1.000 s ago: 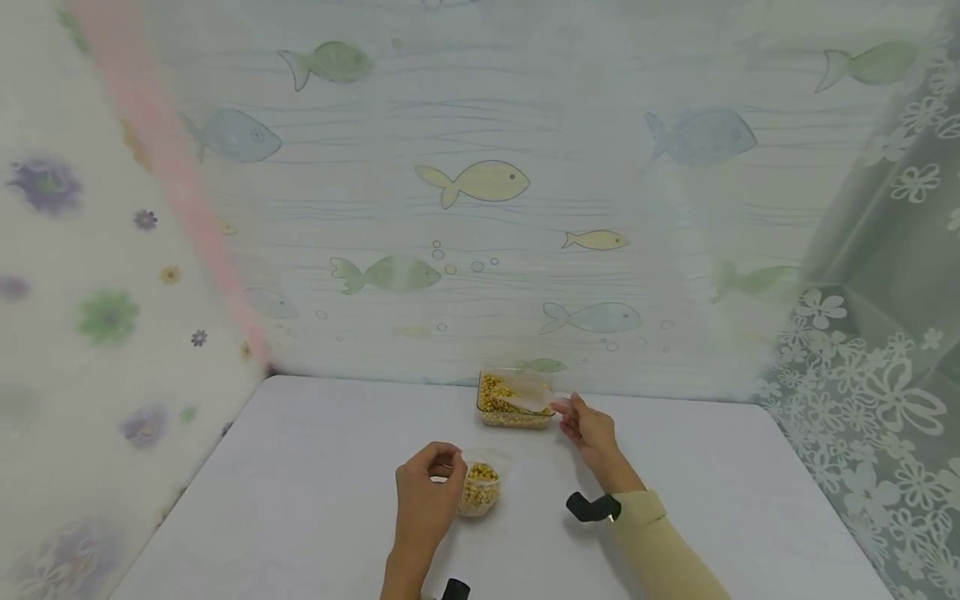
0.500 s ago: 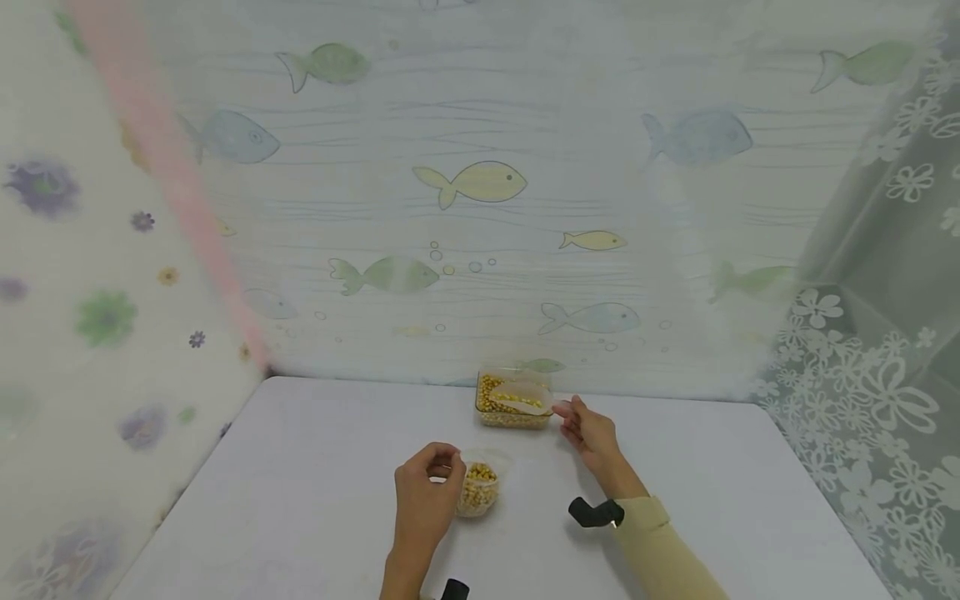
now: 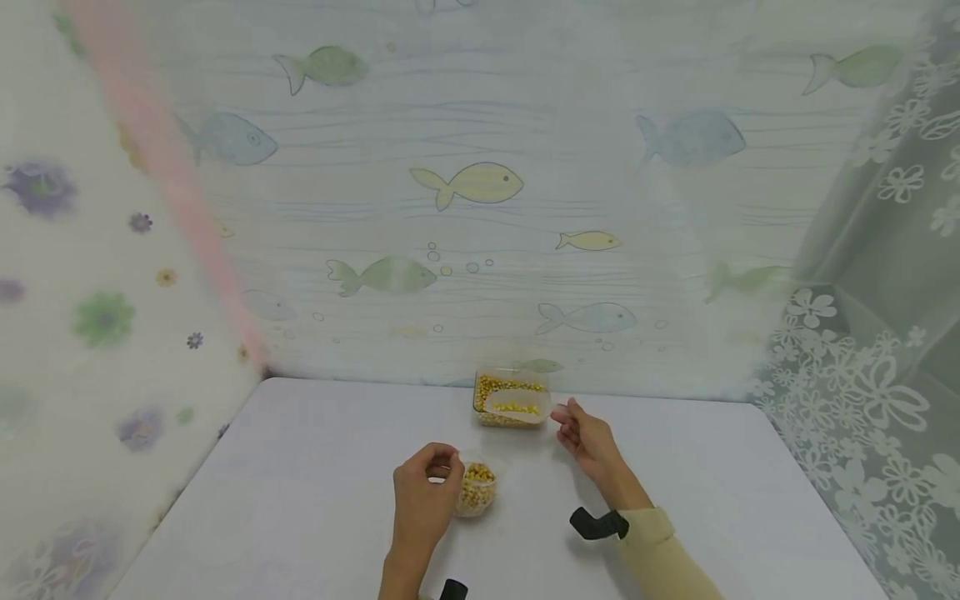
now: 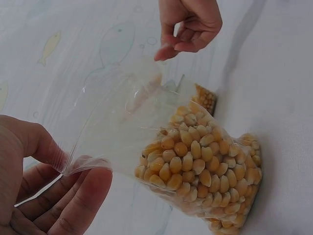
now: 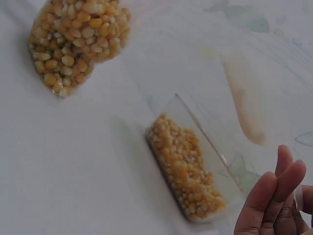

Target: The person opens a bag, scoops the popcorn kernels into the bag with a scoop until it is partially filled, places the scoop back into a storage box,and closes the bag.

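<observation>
My left hand (image 3: 425, 487) pinches the upper edge of a clear plastic bag (image 4: 195, 166) between thumb and fingertips, pulling that edge out to one side. Corn kernels fill the bag's lower part, which stands on the table. Farther back, my right hand (image 3: 592, 442) grips the handle of a translucent white scoop (image 3: 495, 399), most of that handle hidden by the fingers. Yellow kernels lie in the scoop's bowl. It overlaps a clear rectangular container (image 3: 484, 419) of corn kernels in the head view; in the right wrist view the scoop (image 5: 244, 105) appears raised beside the container (image 5: 215, 147).
A white-covered table (image 3: 315, 483) carries the bag and container. Close behind the container rises a fish-patterned curtain (image 3: 480, 283). More patterned fabric hangs at the left (image 3: 105, 250) and right. A black wrist mount (image 3: 598, 523) sits on my right forearm.
The scoop has turned from a slant to nearly level over the container, bringing more of the kernels in its bowl into sight. My left hand keeps its hold on the bag.
</observation>
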{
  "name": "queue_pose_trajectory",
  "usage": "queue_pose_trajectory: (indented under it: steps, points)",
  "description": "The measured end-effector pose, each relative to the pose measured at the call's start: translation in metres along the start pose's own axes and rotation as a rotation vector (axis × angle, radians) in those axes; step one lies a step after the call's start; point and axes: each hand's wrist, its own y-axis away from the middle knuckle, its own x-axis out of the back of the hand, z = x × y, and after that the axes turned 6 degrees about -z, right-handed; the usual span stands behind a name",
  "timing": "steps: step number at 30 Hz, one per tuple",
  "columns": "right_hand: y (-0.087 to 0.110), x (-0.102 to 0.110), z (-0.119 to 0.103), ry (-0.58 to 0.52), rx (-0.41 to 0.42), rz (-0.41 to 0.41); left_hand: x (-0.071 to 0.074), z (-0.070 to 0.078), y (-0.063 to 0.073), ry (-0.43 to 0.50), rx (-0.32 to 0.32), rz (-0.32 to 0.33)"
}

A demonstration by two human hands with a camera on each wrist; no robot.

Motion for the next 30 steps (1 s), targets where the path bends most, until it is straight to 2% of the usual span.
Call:
queue_pose_trajectory:
  steps: [19, 26, 30]
  points:
    - [0.035, -0.006, -0.012, 0.057, 0.01, -0.066, 0.003, 0.0, -0.001, -0.002, -0.017, -0.005]
    - [0.047, -0.01, -0.017, 0.224, 0.065, -0.079, 0.003, 0.0, -0.001, -0.005, -0.045, 0.003]
    - [0.053, -0.013, -0.017, 0.315, 0.116, -0.059, 0.003, 0.001, 0.0, -0.011, -0.027, -0.008]
